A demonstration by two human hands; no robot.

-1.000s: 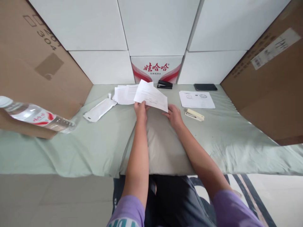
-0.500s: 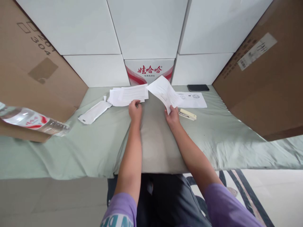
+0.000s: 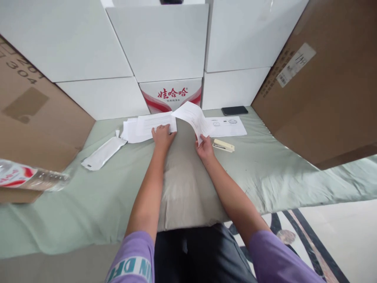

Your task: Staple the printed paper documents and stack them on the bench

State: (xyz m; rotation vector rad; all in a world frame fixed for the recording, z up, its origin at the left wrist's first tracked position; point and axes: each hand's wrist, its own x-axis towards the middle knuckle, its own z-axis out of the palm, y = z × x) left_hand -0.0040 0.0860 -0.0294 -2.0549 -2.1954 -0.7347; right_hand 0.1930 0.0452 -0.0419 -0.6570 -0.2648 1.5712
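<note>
Okay, head view, only one. Left hand [image 3: 163,136] is on the near right part of the overlapping papers [image 3: 147,125], palm down, fingers bent and a bit spread, thumb out by the edge. Partly open; can't tell if it pinches a page. Right hand [image 3: 205,148] is closed on the near end of a loose sheet [image 3: 193,116], thumb on top, other fingers mostly hidden under it. Sheet is raised and curved, bowing up in the middle; its far left corner sits by the papers in view, and its right side overlaps the stamped paper [image 3: 226,126]. Can't tell if those two touch. Stamped paper lies flat on the cloth-covered bench [image 3: 118,204]. Cream stapler [image 3: 223,145] just right of the right hand, in front of the stamped paper. Black phone [image 3: 235,111] flat behind that paper. White packet [image 3: 103,154] slanted left of the papers, near end pointing left. Water bottle [image 3: 32,175] far left, lying on its side, cut off by the frame. Cardboard box at left [image 3: 29,102], another at right [image 3: 330,94]. White boxes [image 3: 159,43] stacked behind, red-printed box [image 3: 173,93] bottom middle.
</note>
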